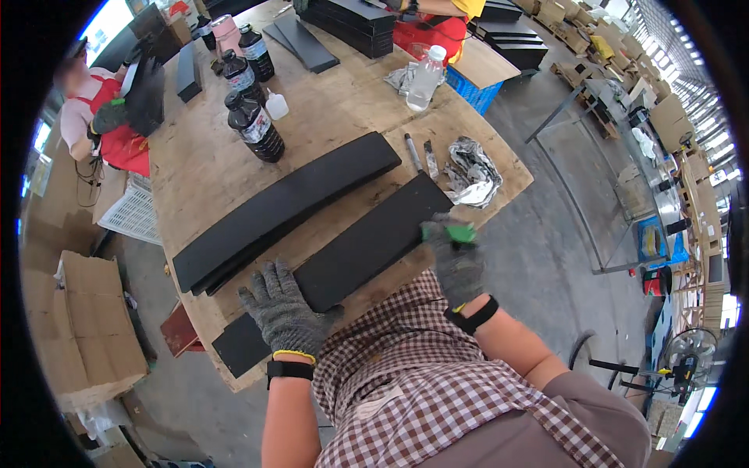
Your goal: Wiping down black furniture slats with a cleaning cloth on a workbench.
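A long flat black board [355, 253] lies slantwise near the table's front edge. My left hand [289, 308], in a grey knit glove, rests flat across its left part with fingers apart. At the board's right end is my gloved right hand [456, 265], slightly blurred, closed around a small green object [460, 233] whose kind I cannot make out. Just beyond lies a stack of long black boards [289, 207]. A pen-like tool [413, 153], a narrow dark-stained strip [430, 160] and a crumpled, black-smeared cloth [473, 173] sit past the board's right end.
Dark bottles [254, 129], a small white squeeze bottle [276, 104] and a clear bottle [426, 79] stand farther back on the wooden table [183, 175]. Co-workers handle black boards at the left [109, 117] and far side. Cardboard boxes [97, 327] are stacked at left; a metal frame [569, 175] stands right.
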Tool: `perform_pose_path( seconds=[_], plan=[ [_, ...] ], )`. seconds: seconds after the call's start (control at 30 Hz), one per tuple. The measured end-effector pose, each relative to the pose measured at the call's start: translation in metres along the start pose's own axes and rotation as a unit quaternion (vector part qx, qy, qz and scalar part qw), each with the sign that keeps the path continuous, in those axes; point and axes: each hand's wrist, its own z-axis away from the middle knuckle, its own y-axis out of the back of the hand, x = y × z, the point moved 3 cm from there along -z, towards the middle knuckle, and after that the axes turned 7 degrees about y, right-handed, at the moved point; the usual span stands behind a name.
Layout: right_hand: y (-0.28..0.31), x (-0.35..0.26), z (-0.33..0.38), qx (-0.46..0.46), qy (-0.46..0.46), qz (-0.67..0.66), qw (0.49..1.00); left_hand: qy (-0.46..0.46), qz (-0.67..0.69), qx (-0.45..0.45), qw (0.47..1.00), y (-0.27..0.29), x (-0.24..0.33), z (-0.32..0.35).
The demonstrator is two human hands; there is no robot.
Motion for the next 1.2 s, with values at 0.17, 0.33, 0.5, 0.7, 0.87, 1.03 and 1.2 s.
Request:
perform_pose_path(
  seconds=[0.17,0.33,0.5,0.7,0.87,1.03,1.2],
  plan=[
    [-0.054,0.016,0.067,-0.104,-0.108,-0.201,0.968,-0.004,0.008,-0.016,1.0,0.006,0.001,0.0],
    [-0.027,0.008,0.035,-0.063,-0.035,-0.017,0.997,0.016,-0.025,-0.032,0.999,-0.001,-0.001,-0.002],
    [-0.059,0.003,0.06,-0.169,0.174,0.168,0.955,0.002,-0.015,-0.048,0.999,0.004,0.0,-0.004],
    [-0.081,-0.041,0.055,-0.337,0.166,0.285,0.882,-0.102,0.188,0.103,0.971,0.004,-0.061,0.007],
    [-0.039,-0.047,-0.001,-0.312,0.427,0.459,0.714,0.111,0.088,0.063,0.988,0.015,-0.188,0.007],
    [-0.087,-0.049,0.024,-0.39,0.418,0.432,0.698,0.141,0.117,-0.101,0.978,-0.008,-0.24,0.0],
    [-0.162,-0.042,0.073,-0.52,0.414,0.358,0.656,0.133,0.016,-0.135,0.982,0.021,-0.222,-0.021]
  ],
)
